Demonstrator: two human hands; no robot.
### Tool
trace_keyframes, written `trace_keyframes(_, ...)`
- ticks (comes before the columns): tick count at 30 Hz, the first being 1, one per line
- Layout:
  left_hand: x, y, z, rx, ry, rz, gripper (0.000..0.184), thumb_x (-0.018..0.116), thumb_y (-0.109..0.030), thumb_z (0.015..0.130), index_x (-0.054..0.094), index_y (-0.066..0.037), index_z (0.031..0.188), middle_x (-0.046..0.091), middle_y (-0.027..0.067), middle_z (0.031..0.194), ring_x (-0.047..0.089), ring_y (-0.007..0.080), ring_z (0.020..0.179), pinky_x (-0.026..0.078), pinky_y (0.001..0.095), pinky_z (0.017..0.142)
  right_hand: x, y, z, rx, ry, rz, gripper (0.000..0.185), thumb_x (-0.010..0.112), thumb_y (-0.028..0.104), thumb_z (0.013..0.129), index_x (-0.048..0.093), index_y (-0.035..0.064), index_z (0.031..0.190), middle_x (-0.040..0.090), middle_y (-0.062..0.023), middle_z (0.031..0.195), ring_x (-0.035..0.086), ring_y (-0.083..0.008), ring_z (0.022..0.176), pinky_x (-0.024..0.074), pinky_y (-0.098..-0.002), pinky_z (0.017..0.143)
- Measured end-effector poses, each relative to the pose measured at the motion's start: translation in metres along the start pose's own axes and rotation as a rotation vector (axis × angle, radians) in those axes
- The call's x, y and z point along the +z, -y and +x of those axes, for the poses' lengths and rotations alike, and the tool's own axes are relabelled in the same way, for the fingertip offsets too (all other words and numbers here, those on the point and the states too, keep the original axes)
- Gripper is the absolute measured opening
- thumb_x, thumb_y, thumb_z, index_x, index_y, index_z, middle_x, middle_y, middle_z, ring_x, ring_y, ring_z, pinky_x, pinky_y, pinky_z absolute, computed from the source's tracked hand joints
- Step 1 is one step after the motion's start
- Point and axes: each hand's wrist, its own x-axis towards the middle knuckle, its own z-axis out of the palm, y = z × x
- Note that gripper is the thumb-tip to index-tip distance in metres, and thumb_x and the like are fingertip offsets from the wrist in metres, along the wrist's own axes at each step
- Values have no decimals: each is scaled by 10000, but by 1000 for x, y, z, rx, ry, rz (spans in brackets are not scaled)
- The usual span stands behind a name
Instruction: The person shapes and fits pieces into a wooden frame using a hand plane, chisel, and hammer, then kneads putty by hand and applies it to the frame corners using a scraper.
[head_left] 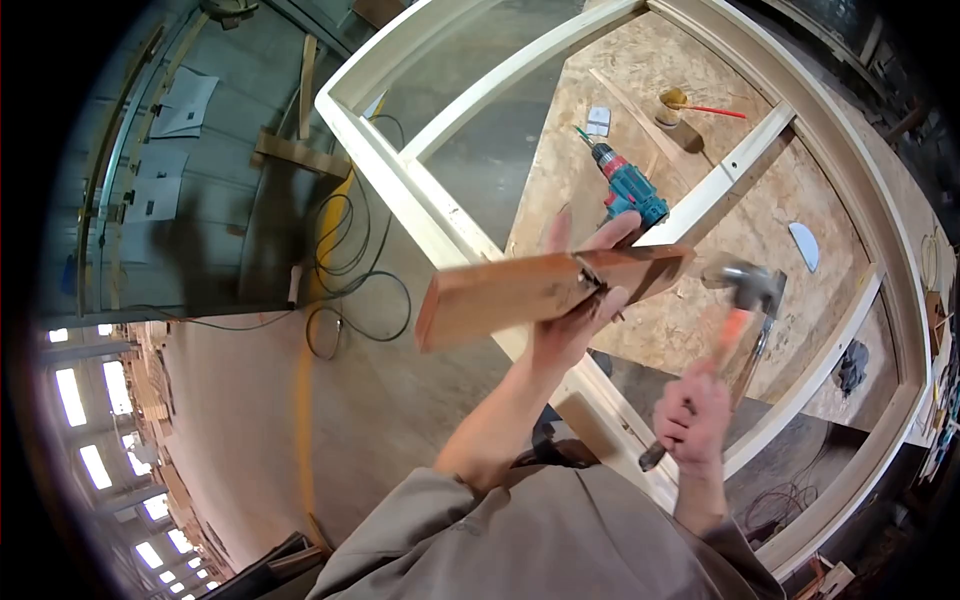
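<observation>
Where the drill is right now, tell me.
In the head view, the drill lies in the upper half, right of centre, on the board, just above the left hand and beside the crossbar.

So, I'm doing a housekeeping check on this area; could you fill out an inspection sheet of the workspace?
Surface: oriented strand board beneath a pale wooden frame.
Job's things: reddish-brown wooden plank and hammer, both raised; hammer blurred.
Clutter: teal power drill, red-handled tool at a small container, white half-round piece, dark crumpled item.
Hands: left hand grips the plank; right hand grips the hammer's handle.
Cables: dark looped cable or hose over the floor, left; reddish wires at lower right.
Surroundings: paper sheets on a greenish panel; yellow floor line; bright windows, lower left.
</observation>
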Motion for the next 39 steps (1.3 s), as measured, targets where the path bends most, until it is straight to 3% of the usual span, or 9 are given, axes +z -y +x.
trace_keyframes(3,-6,-17,-3,0,40,17,1001,700,-39,926,-12,-200,1610,381,306,1519,440,324,1395,366,460,1138,-17,14,-4,-206,-106,-17,221,482,259,1058,424,126,891,321,15,561,315,-86,379,290,-256,304)
trace_keyframes(10,-22,-23,-4,147,165,130,804,721,-91,912,286,-199,1579,372,277,1546,378,395,1436,371,489,1123,-27,-4,-4,26,-230,-347,238,507,252,1057,394,113,900,334,32,585,283,-48,388,272,-230,313)
trace_keyframes(14,-24,-21,-8,95,110,-125,746,714,-204,930,327,-217,1568,552,264,1370,488,408,1334,375,542,1110,-31,-14,-3,112,-184,-326,189,575,192,1018,436,80,957,414,-7,635,371,-70,424,316,-233,345)
trace_keyframes(19,-30,-28,-11,-2,121,-72,640,633,-140,972,342,-208,1538,601,195,1274,509,451,1284,336,651,1108,-34,-13,-1,121,-229,-325,189,568,197,1018,432,85,949,391,9,631,355,-63,420,305,-233,336)
trace_keyframes(23,-30,-24,-16,-59,-7,-199,420,693,-133,933,504,-122,1307,625,153,1247,537,407,1269,354,639,1110,-32,-12,1,102,-225,-331,178,489,192,1049,402,117,913,339,34,576,286,-48,368,265,-235,302)
trace_keyframes(26,-29,-29,-19,-98,-108,-311,398,720,-172,922,478,-52,1215,593,246,1277,552,387,1266,438,532,1100,-33,-12,-1,111,-213,-322,160,494,193,1048,414,113,934,339,35,578,297,-48,375,284,-235,310)
trace_keyframes(30,-27,-33,-19,-176,-311,-427,451,650,-1,876,444,-56,1273,571,231,1284,534,360,1270,437,515,1106,-30,-17,-1,138,-204,-460,115,477,194,1049,459,82,1029,365,24,577,323,-57,381,305,-237,336)
trace_keyframes(35,-11,-20,-9,70,-250,207,428,601,64,871,442,-40,1255,576,154,1168,566,301,1192,449,453,1047,-16,-17,6,265,-84,-465,146,484,194,1048,479,53,1083,407,11,587,360,-81,393,297,-248,369)
trace_keyframes(39,9,-26,-14,24,-164,721,454,595,135,825,464,13,1241,591,139,1147,610,273,1142,462,423,1037,-19,-31,20,399,-34,-441,167,487,195,1039,481,33,1080,397,9,574,352,-95,378,296,-269,369)
